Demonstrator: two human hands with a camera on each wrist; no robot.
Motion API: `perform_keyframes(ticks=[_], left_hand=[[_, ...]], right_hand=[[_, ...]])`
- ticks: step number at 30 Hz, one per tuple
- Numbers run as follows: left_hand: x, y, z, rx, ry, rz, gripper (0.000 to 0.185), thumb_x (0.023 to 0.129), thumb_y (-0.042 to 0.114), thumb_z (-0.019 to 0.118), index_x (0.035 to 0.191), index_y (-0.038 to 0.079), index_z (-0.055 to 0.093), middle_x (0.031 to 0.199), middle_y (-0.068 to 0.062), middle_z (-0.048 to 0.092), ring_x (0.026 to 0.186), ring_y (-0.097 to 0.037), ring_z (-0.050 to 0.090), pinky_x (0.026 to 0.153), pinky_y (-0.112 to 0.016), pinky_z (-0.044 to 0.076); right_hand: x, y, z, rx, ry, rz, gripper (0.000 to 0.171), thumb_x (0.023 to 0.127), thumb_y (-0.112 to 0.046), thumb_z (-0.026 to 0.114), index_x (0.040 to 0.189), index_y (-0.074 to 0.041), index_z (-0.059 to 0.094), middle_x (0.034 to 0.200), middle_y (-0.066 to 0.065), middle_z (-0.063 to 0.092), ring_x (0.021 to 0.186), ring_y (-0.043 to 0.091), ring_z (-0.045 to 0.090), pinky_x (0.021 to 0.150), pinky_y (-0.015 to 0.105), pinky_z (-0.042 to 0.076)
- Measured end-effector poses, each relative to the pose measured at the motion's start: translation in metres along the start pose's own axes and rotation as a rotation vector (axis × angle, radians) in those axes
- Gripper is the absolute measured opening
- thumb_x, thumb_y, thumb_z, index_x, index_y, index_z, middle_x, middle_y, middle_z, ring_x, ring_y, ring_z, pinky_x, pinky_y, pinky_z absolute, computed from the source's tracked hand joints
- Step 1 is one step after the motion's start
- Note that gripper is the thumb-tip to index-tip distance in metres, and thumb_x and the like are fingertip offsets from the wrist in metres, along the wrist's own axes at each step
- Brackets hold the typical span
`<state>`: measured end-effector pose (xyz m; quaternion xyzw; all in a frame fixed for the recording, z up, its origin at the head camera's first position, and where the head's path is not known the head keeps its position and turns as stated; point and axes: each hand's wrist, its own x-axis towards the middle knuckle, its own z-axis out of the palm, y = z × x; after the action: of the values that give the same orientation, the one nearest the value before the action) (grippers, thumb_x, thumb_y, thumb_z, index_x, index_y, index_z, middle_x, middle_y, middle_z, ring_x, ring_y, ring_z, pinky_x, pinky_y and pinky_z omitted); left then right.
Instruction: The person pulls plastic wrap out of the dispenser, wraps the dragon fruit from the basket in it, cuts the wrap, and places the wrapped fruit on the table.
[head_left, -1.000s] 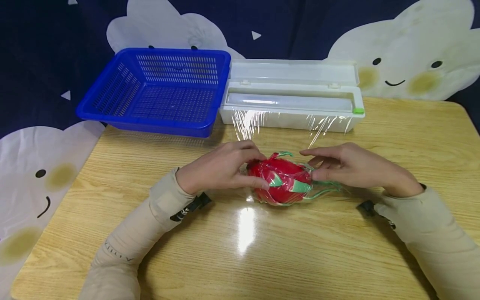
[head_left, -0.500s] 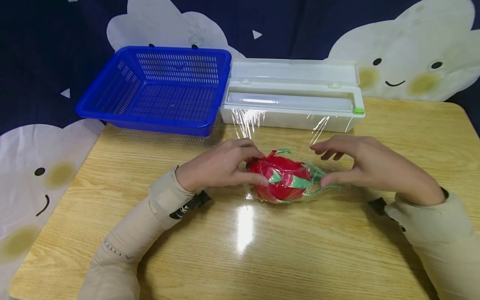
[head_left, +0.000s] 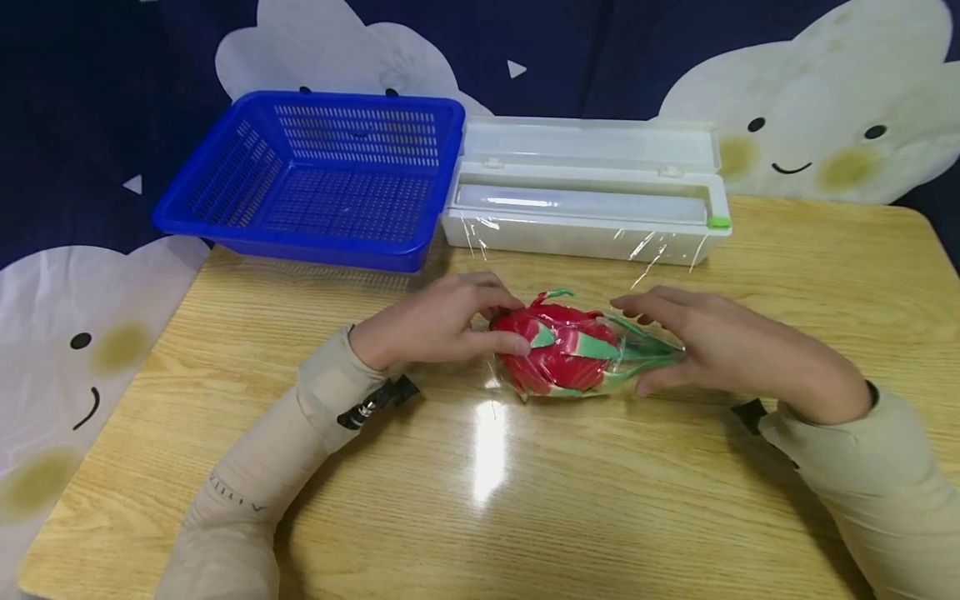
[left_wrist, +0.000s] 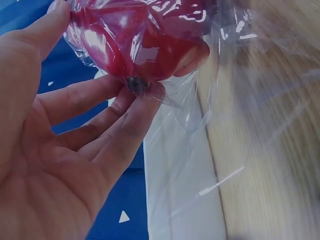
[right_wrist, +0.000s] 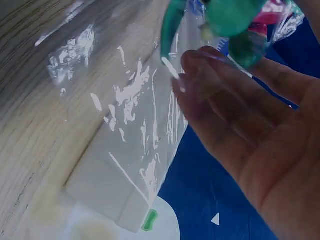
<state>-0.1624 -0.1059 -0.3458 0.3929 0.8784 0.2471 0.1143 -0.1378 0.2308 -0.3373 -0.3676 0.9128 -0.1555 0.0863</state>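
Observation:
A red dragon fruit (head_left: 561,343) with green-tipped scales lies on its side on the table, covered in clear plastic wrap (left_wrist: 200,100). My left hand (head_left: 442,323) grips its left end, thumb on the near side and fingers at the far side; the left wrist view shows fingertips by its dark stub. At the other end, my right hand (head_left: 738,350) is spread around the long green leaves (head_left: 648,346), which point toward its palm. Through the film in the right wrist view, the right fingers (right_wrist: 220,100) look gently bent, closing on nothing visible.
Behind the fruit stands a white wrap box (head_left: 585,237), lid up, with a film roll (head_left: 585,202) inside; film stretches from it toward the fruit. A blue plastic basket (head_left: 300,242) sits left of the box. A patterned cloth (head_left: 570,50) hangs behind the table (head_left: 570,517).
My right hand has drawn back to the right from the fruit, its fingers then coming around the leaves. The leaves now lie bunched rightward. The fruit has turned slightly under my left hand.

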Motion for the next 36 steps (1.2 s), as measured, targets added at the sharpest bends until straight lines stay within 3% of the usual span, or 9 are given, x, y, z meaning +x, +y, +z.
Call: perform_keyframes(ticks=[8,20,28,36], left_hand=[[0.001,-0.005,0.000,0.021,0.007,0.007,0.053,0.097,0.049,0.068,0.131,0.008,0.071,0.119,-0.005,0.072,0.096,-0.017,0.064,0.085,-0.031,0.057],[0.003,-0.010,0.000,0.009,0.015,0.018,0.044,0.103,0.040,0.062,0.129,0.005,0.071,0.118,-0.007,0.073,0.103,-0.018,0.067,0.091,-0.035,0.058],[0.006,-0.015,0.004,0.008,0.029,0.017,0.042,0.106,0.037,0.058,0.128,0.004,0.071,0.118,-0.009,0.074,0.109,-0.020,0.068,0.094,-0.035,0.057],[0.007,-0.014,0.005,-0.013,0.048,-0.009,0.043,0.105,0.038,0.059,0.130,0.004,0.070,0.119,-0.009,0.073,0.109,-0.020,0.068,0.094,-0.035,0.057]], right_hand=[[-0.001,0.001,-0.001,-0.023,-0.038,0.048,0.091,0.075,-0.044,0.092,0.150,-0.014,0.050,0.137,0.012,0.066,0.112,0.028,0.071,0.092,0.054,0.059],[0.002,-0.010,0.001,-0.096,0.170,-0.120,0.092,0.070,-0.034,0.096,0.149,-0.012,0.053,0.131,0.007,0.067,0.111,0.024,0.070,0.085,0.047,0.063],[0.005,-0.012,0.008,-0.142,0.182,-0.119,0.083,0.076,-0.026,0.093,0.146,-0.001,0.056,0.132,0.017,0.067,0.112,0.033,0.071,0.086,0.050,0.062],[0.007,-0.013,0.013,-0.204,0.187,-0.118,0.084,0.074,-0.024,0.094,0.144,0.003,0.057,0.127,0.021,0.068,0.110,0.036,0.072,0.086,0.051,0.063]])
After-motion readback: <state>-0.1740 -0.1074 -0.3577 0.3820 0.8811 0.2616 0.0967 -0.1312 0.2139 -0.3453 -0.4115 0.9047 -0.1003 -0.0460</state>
